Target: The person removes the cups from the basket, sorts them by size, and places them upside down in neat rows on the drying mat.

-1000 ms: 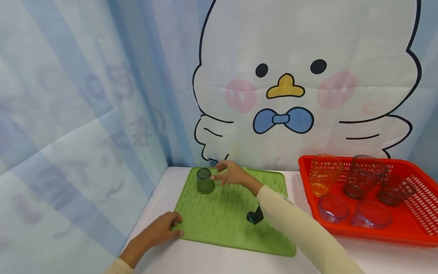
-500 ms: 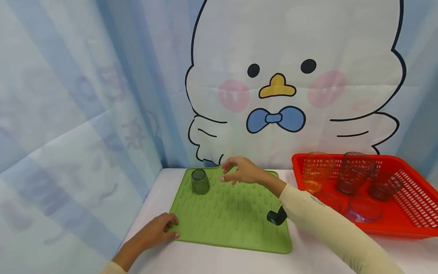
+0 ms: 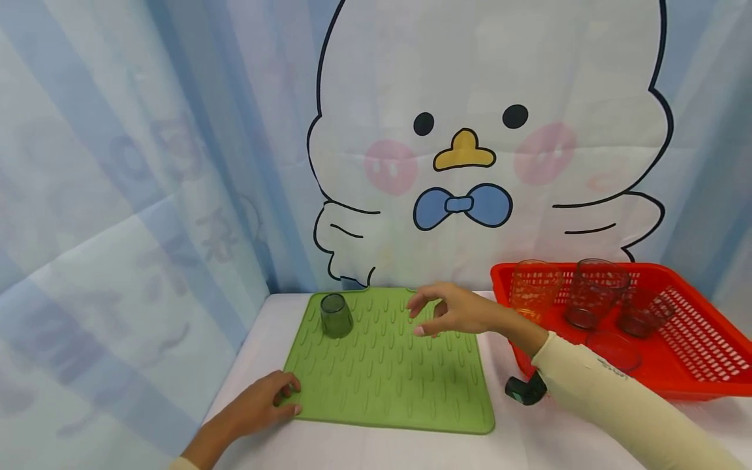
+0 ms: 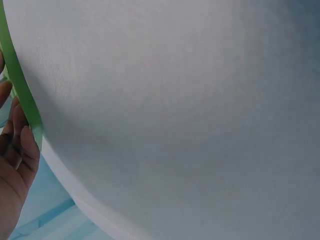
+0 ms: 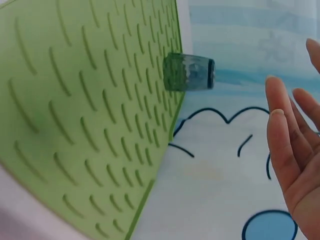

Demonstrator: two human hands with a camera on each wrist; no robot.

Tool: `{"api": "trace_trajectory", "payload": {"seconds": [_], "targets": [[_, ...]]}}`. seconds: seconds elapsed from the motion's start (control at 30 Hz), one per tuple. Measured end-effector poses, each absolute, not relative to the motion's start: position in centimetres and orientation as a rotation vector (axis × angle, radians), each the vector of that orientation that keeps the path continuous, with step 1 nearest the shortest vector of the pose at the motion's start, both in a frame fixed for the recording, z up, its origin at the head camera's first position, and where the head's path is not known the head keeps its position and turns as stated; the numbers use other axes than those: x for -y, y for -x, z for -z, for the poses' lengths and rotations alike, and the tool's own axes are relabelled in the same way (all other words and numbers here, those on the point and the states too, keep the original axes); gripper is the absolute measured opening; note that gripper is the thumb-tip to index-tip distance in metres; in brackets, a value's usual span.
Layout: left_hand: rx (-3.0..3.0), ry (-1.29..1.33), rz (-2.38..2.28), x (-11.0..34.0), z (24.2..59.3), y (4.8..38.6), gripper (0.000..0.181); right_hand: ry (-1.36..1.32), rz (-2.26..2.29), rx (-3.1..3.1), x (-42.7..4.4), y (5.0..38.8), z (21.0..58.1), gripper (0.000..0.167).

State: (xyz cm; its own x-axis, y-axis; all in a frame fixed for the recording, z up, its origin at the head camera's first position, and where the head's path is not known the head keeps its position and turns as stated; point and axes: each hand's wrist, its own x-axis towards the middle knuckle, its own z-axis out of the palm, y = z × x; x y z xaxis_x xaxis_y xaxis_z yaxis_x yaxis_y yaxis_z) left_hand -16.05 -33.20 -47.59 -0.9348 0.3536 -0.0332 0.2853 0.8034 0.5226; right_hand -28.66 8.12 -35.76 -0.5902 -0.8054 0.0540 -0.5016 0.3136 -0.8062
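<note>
A grey tinted drinking glass (image 3: 337,316) stands at the far left of the green ridged mat (image 3: 399,378). Its narrower end seems to face up. My right hand (image 3: 458,310) is over the mat's far right part, apart from the glass, with fingers loosely bent and nothing between them. The right wrist view shows the same hand (image 5: 300,150) at the right edge, away from the glass (image 5: 187,73). At the mat's near left corner, my left hand (image 3: 264,403) touches the edge with relaxed fingers. Those fingers (image 4: 29,150) lie along the mat's green rim in the left wrist view.
A red plastic basket (image 3: 705,372) is at the right, holding several glasses, among them an orange one (image 3: 534,290) and a dark one (image 3: 595,297). A black wrist device (image 3: 525,390) shows beneath the right forearm. Printed curtains hang behind and left of the white table.
My right hand has drawn away from the glass, moving right across the mat toward the basket. The glass stays standing on the mat. My left hand has kept its place at the corner.
</note>
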Motion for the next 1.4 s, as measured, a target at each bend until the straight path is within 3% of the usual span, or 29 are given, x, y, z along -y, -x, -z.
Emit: {"api": "trace_trajectory", "payload": {"seconds": [0.93, 1.4], "targets": [[-2.734, -0.465, -0.829, 33.0, 47.1, 16.7, 0.034, 0.854, 1.248, -2.739, -28.4, 24.0, 36.5, 0.032], [-2.742, -0.497, -0.837, 33.0, 47.1, 16.7, 0.033, 0.664, 1.065, -2.744, -36.3, 24.9, 39.3, 0.06]]}}
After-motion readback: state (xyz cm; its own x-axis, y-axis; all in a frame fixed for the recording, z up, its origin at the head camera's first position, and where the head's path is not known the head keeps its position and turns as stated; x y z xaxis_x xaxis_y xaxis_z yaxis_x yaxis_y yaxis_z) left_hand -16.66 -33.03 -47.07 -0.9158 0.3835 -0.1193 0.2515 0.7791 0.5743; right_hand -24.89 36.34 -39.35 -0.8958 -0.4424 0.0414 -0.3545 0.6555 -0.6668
